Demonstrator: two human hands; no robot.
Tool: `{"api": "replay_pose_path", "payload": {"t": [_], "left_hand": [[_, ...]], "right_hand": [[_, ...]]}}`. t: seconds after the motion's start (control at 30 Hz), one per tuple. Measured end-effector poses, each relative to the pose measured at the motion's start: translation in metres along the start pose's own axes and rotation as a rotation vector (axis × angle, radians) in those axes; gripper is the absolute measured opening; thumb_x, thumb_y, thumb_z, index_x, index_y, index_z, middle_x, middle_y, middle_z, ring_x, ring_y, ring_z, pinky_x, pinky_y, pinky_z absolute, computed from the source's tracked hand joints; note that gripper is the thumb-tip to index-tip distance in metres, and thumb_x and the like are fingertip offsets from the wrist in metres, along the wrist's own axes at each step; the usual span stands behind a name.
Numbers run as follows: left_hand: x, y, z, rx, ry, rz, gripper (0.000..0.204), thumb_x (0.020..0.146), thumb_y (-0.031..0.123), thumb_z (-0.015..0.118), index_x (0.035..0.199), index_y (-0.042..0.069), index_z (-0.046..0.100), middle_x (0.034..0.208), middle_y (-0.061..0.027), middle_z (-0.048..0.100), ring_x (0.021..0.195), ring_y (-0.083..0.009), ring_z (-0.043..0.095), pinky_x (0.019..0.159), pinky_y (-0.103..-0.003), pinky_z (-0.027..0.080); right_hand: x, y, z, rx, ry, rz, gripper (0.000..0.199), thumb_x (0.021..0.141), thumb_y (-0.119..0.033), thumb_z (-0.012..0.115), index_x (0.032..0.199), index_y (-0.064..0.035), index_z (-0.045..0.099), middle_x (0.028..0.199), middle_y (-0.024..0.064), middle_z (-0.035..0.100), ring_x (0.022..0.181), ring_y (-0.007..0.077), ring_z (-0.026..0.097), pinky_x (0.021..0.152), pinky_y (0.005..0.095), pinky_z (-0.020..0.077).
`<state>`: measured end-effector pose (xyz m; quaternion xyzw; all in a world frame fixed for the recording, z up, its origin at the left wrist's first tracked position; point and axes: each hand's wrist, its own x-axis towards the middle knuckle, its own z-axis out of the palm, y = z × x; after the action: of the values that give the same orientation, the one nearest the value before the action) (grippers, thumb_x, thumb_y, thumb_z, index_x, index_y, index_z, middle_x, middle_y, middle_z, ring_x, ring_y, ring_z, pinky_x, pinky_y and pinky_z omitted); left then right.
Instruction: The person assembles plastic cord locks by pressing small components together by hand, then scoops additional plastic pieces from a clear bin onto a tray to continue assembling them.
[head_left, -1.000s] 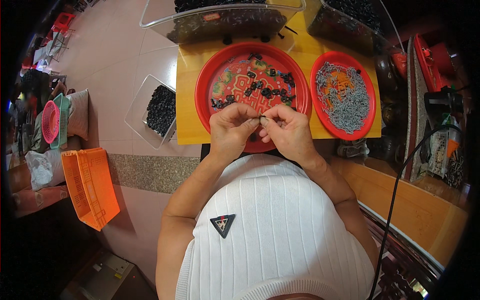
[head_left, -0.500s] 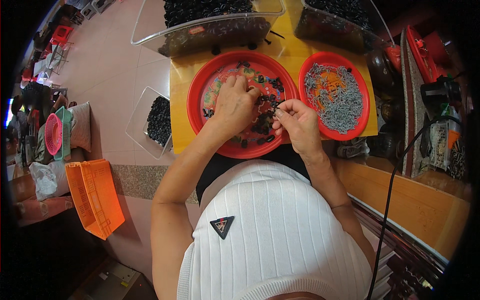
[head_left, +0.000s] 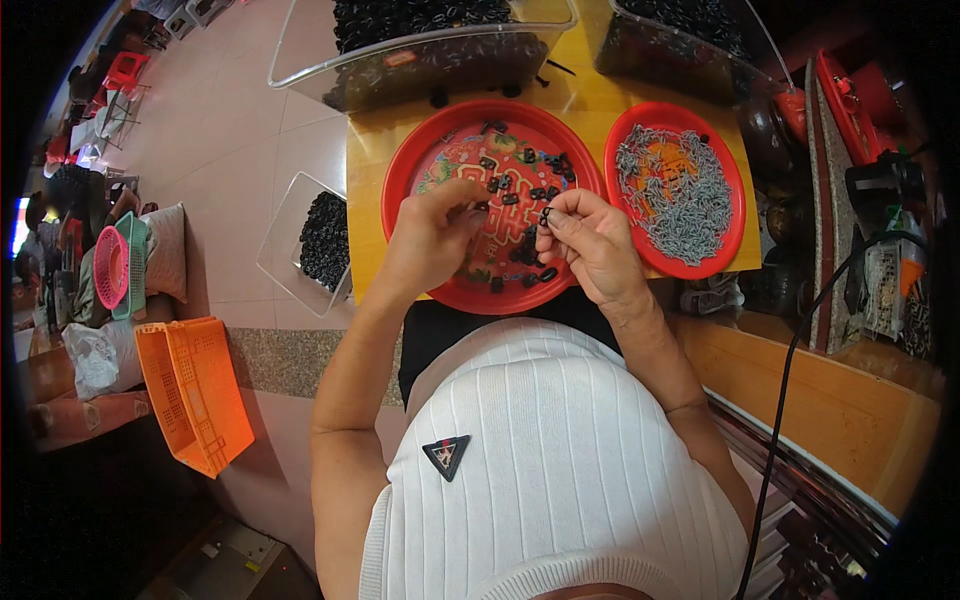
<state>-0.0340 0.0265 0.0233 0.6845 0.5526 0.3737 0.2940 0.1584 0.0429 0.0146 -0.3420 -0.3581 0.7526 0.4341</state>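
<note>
Both my hands are over a round red tray (head_left: pixel 398 165) with a printed bottom, where small black plastic parts (head_left: pixel 511 199) lie scattered. My right hand (head_left: pixel 598 245), at the tray's right side, pinches a small black looped part (head_left: pixel 545 217) between thumb and forefinger. On the left, my left hand (head_left: pixel 430 238) has its fingers curled to the thumb, and a dark bit shows at the fingertips, seemingly another small black part. Right of my right hand stands an oval red tray (head_left: pixel 739 205) full of grey screws (head_left: pixel 690 225).
Clear bins (head_left: pixel 420 48) of black parts stand at the table's far side. Another clear bin (head_left: pixel 275 245) with black pieces is left of the wooden table (head_left: pixel 365 150). An orange crate (head_left: pixel 195 395) sits farther left. A black cable (head_left: pixel 785 370) runs down the right side.
My left hand has drawn back toward me and to the left from among the black parts, fingers now curled together. My right hand keeps its pinch, shifted slightly.
</note>
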Motion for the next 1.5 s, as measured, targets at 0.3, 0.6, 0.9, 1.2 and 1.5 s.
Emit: {"api": "replay_pose_path", "payload": {"t": [0.3, 0.6, 0.9, 1.2, 1.5], "left_hand": [[-0.035, -0.004, 0.007, -1.416, 0.04, -0.385, 0.024, 0.077, -0.004, 0.056, 0.101, -0.001, 0.056, 0.082, -0.0094, 0.06, 0.071, -0.0158, 0.059, 0.062, -0.024, 0.05], [-0.052, -0.003, 0.008, -1.417, 0.103, -0.348, 0.027, 0.078, 0.004, 0.058, 0.104, 0.0, 0.053, 0.083, -0.0092, 0.056, 0.071, -0.0169, 0.054, 0.061, -0.025, 0.044], [-0.057, -0.005, 0.01, -1.477, 0.04, -0.363, 0.022, 0.079, 0.0, 0.057, 0.101, 0.0, 0.056, 0.081, -0.0088, 0.059, 0.071, -0.0146, 0.056, 0.063, -0.025, 0.047], [-0.054, -0.012, 0.021, -1.097, 0.228, -0.216, 0.018, 0.08, 0.003, 0.056, 0.098, -0.001, 0.055, 0.079, -0.0073, 0.057, 0.064, -0.0114, 0.053, 0.053, -0.022, 0.041], [-0.052, 0.006, 0.016, -1.384, 0.142, -0.291, 0.025, 0.077, -0.003, 0.058, 0.102, 0.0, 0.054, 0.076, -0.006, 0.056, 0.063, -0.0113, 0.053, 0.053, -0.021, 0.043]], "right_hand": [[-0.008, -0.007, 0.034, -0.275, -0.002, 0.013, 0.007, 0.082, -0.004, 0.051, 0.086, 0.0012, 0.052, 0.069, 0.0055, 0.055, 0.059, 0.0088, 0.053, 0.051, 0.0194, 0.0447], [-0.009, -0.007, 0.05, -0.448, -0.024, 0.039, 0.005, 0.081, -0.005, 0.054, 0.081, 0.0002, 0.053, 0.064, 0.0017, 0.054, 0.053, 0.0045, 0.049, 0.045, 0.0159, 0.0393], [-0.008, -0.005, 0.049, -0.294, -0.049, 0.089, 0.005, 0.081, -0.004, 0.053, 0.082, 0.0008, 0.053, 0.064, 0.0034, 0.053, 0.053, 0.006, 0.05, 0.044, 0.0166, 0.0393], [-0.009, -0.006, 0.042, -0.19, -0.062, 0.083, 0.006, 0.081, -0.003, 0.052, 0.084, 0.0014, 0.052, 0.066, 0.0048, 0.054, 0.054, 0.0072, 0.051, 0.044, 0.017, 0.0397], [-0.011, -0.009, 0.046, -0.429, -0.004, 0.072, 0.005, 0.08, -0.004, 0.054, 0.081, 0.0004, 0.054, 0.065, 0.0027, 0.055, 0.051, 0.0043, 0.05, 0.042, 0.0156, 0.0389]]}}
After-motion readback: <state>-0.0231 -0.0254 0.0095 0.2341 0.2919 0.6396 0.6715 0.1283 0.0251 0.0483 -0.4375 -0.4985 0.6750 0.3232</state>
